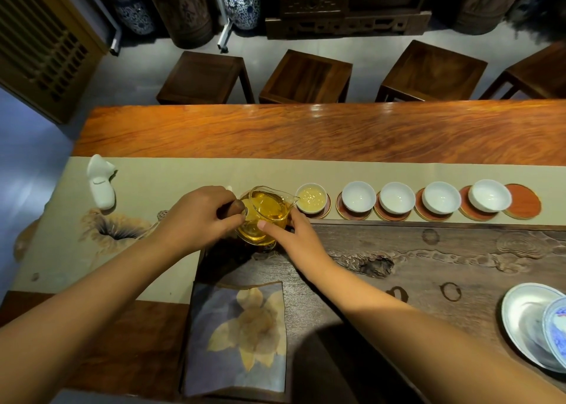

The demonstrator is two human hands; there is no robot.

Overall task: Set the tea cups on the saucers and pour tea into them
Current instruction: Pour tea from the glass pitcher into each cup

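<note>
A glass pitcher (265, 213) of amber tea stands at the far left corner of the dark carved tea tray (428, 259), its spout aimed right toward the row of cups. The left hand (196, 216) is curled around the pitcher's handle on its left side, fingers closed on it. The right hand (294, 229) rests against the pitcher's near right wall, thumb and fingers loosely spread and touching the glass rather than gripping it. Just right of the spout sits the first tea cup (311, 197), already holding pale yellow tea, on a dark-rimmed saucer (325, 212). Farther right, along the beige cloth runner (171, 173) on the wooden counter (275, 131), four empty white cups (441, 197) stand in a line, each on a reddish round saucer, the saucers overlapping one another at their edges. The rightmost cup sits toward the left of its saucer, and one more red saucer (525, 203) at the right end of the row carries no cup. A white ceramic piece (99, 183) lies on the runner at far left. A printed cloth (242, 336) with a leaf pattern lies near, between the forearms. At the near right edge a white dish (526, 318) and a blue-patterned dish (556, 327) are partly cut off.
</note>
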